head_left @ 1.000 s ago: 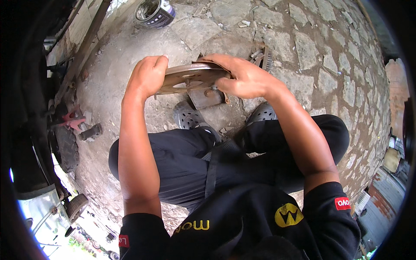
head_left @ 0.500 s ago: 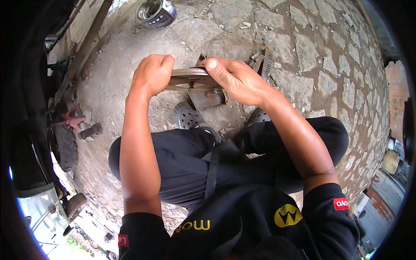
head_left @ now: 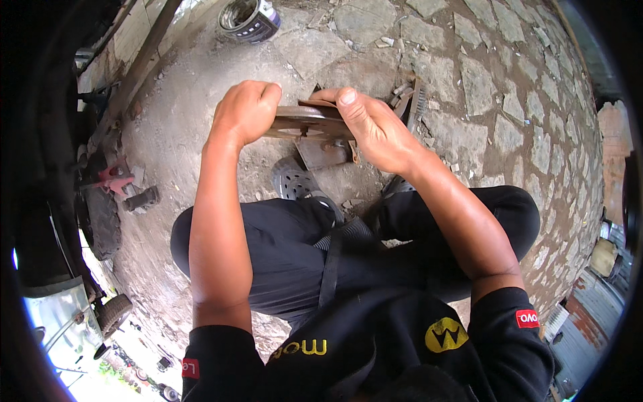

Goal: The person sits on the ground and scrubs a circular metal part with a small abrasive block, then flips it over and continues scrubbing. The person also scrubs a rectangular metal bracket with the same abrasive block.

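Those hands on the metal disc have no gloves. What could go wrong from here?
Scrapes: the bare right hand is close against the rim of the metal disc, so the edge might catch skin.

Slipping: if the left hand lost its grip, the disc could perhaps drop near the grey shoe; what supports it underneath is unclear.

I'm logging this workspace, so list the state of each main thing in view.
Metal disc: held up, seen nearly edge-on.
Left hand: closed on the disc's left edge.
Right hand: at the disc's right side; grip unclear.
Bucket: open, standing on the ground.
Brush: lying on the ground.
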